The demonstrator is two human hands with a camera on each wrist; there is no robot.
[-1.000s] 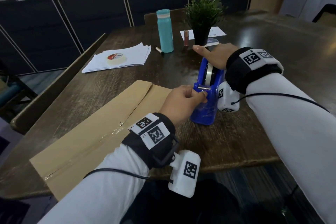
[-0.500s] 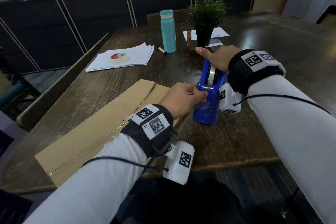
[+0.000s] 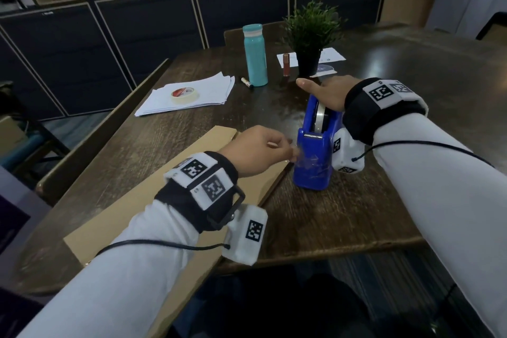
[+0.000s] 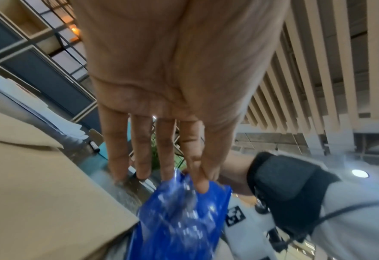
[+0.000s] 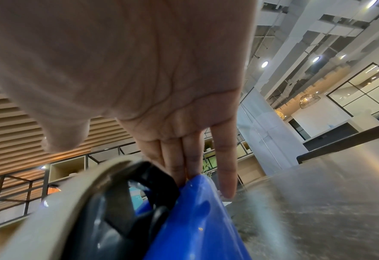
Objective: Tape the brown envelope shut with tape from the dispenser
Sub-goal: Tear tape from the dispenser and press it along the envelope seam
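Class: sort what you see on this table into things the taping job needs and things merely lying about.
Needed: brown envelope; blue tape dispenser; clear tape; left hand; right hand.

Lying about: teal bottle; potted plant; paper stack; masking tape roll; marker.

Table (image 3: pixel 343 217): dark wood, grain visible, worn-looking, w/ a dull sheen where light was reflected. Brown envelope (image 3: pixel 153 200): matt kraft paper, smooth; a glossy strip was seen along its seam. Dispenser (image 3: pixel 315 162): glossy blue plastic, w/ a bright metal cutter bar at the front. Clear tape (image 4: pixel 184 191): shiny, crinkled, see-through. Paper stack (image 3: pixel 192 96): white, matt. Masking-tape roll (image 3: pixel 185 94): cream, matt paper. Bottle (image 3: pixel 255 55): smooth teal, satin finish. Wrist straps (image 3: pixel 208 192): black cloth; sleeves (image 3: pixel 452 200) white cloth.
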